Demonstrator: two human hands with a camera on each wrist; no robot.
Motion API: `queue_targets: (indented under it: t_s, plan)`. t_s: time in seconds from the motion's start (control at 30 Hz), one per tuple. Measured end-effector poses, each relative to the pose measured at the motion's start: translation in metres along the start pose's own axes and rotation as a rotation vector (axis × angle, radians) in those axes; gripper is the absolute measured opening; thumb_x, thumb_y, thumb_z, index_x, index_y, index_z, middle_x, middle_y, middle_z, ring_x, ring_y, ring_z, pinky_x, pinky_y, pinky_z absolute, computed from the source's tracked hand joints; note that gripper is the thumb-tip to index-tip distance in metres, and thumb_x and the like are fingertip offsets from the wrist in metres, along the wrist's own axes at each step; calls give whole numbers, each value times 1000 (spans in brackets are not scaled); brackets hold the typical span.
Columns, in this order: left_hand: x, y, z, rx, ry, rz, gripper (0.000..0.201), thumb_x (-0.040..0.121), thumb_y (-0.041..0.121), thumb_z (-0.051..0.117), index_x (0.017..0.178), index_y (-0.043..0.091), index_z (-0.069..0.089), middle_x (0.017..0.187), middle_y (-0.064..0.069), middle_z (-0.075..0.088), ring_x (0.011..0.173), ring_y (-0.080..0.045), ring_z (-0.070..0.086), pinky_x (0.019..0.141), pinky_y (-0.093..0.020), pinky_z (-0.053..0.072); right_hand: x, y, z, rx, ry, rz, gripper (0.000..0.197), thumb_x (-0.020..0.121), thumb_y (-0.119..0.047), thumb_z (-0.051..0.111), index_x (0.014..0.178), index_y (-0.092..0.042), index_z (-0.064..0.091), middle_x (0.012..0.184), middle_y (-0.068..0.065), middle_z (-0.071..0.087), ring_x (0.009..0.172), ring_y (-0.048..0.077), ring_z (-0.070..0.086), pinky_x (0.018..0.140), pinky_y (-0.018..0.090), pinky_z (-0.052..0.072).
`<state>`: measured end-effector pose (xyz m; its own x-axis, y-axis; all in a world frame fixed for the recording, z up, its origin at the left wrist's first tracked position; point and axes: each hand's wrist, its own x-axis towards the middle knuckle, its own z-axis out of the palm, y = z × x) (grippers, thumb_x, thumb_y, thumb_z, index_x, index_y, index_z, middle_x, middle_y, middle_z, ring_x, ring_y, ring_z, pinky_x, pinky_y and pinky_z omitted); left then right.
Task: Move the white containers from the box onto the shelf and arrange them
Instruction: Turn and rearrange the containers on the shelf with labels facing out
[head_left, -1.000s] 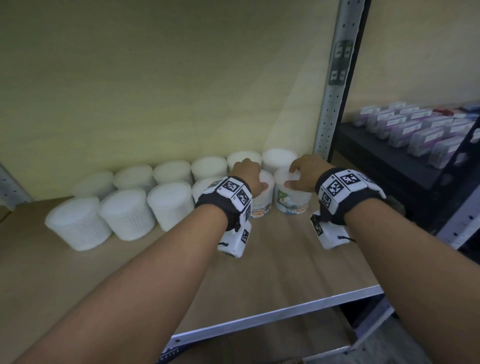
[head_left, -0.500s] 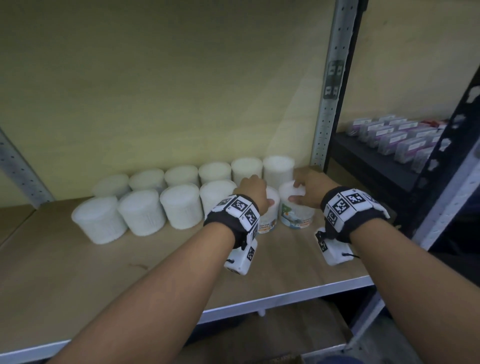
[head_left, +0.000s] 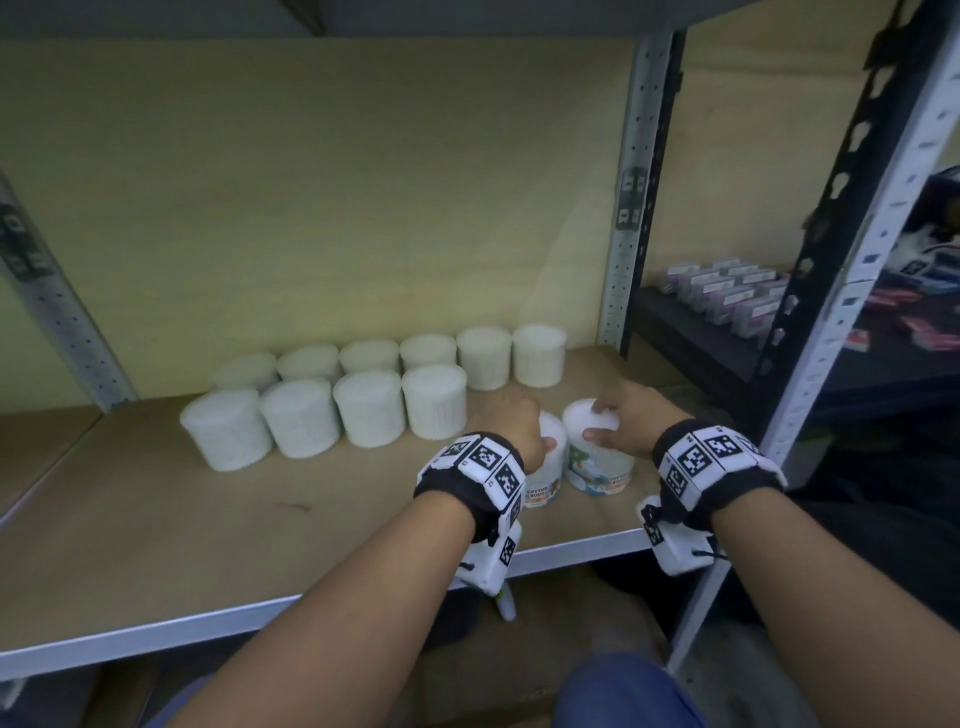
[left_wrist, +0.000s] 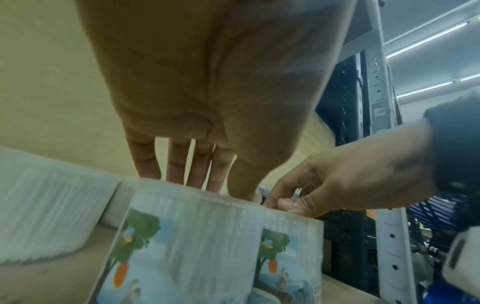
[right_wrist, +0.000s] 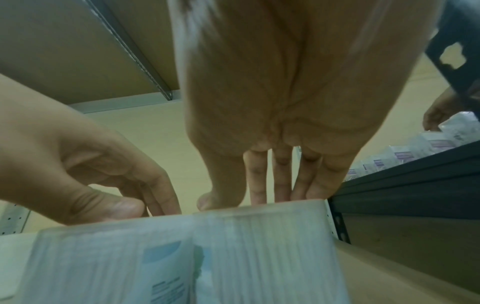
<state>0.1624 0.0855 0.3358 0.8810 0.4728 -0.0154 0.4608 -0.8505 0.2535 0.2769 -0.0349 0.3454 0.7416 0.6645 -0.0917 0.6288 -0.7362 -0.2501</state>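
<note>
Two white containers with picture labels stand side by side on the wooden shelf (head_left: 208, 545), near its front right. My left hand (head_left: 514, 426) grips the left container (head_left: 545, 483) from above, fingers over the lid and thumb on its near rim (left_wrist: 244, 195). My right hand (head_left: 628, 415) grips the right container (head_left: 597, 467) the same way, seen close in the right wrist view (right_wrist: 259, 257). Two rows of plain white containers (head_left: 363, 410) stand further back on the left. No box is in view.
A grey upright post (head_left: 628, 208) stands at the back right of the shelf. Beyond it a dark shelf (head_left: 691, 338) carries several small purple boxes (head_left: 727, 296). Another grey post (head_left: 831, 338) rises at the front right. Bare shelf board lies in front of the rows.
Both hands, still on the two labelled containers, have drawn them a little toward the shelf's front edge. The head view has pulled back and lifted.
</note>
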Motion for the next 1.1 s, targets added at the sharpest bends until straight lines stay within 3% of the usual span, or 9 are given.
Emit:
queue_targets:
  t_s: [0.33, 0.73, 0.87, 1.0, 1.1]
  plan:
    - [-32, 13, 5, 32, 1, 33, 50, 93, 39, 54, 134, 12, 48, 137, -10, 49, 128, -28, 43, 103, -38, 38, -36, 10, 2, -1, 1, 3, 55, 86, -48, 61, 132, -19, 54, 140, 8, 44, 131, 26, 42, 110, 35, 35]
    - [-35, 11, 6, -37, 9, 26, 50, 92, 38, 55, 132, 9, 51, 136, -11, 51, 127, -28, 45, 103, -38, 40, -40, 11, 7, -16, -11, 28, 56, 88, -49, 56, 136, -20, 50, 143, 8, 40, 134, 29, 35, 112, 39, 31]
    - [-31, 3, -9, -154, 1, 16, 49, 91, 36, 57, 130, 7, 54, 133, -13, 55, 121, -28, 54, 98, -36, 46, -38, 4, -2, 20, -9, 40, 53, 84, -43, 65, 129, -16, 58, 135, 9, 52, 126, 26, 48, 104, 35, 40]
    - [-28, -18, -27, -249, 59, -5, 46, 91, 28, 59, 131, 5, 54, 135, -12, 54, 122, -27, 54, 99, -32, 45, -29, -12, -9, 88, 46, 33, 38, 83, -34, 66, 117, -17, 66, 125, 10, 60, 122, 29, 50, 103, 38, 44]
    - [-27, -46, -39, -233, 84, -35, 44, 90, 22, 58, 130, 6, 55, 134, -12, 54, 123, -27, 53, 100, -32, 45, -18, -37, -11, 247, 100, -16, 24, 84, -20, 66, 106, -12, 71, 112, 9, 67, 97, 21, 60, 85, 25, 46]
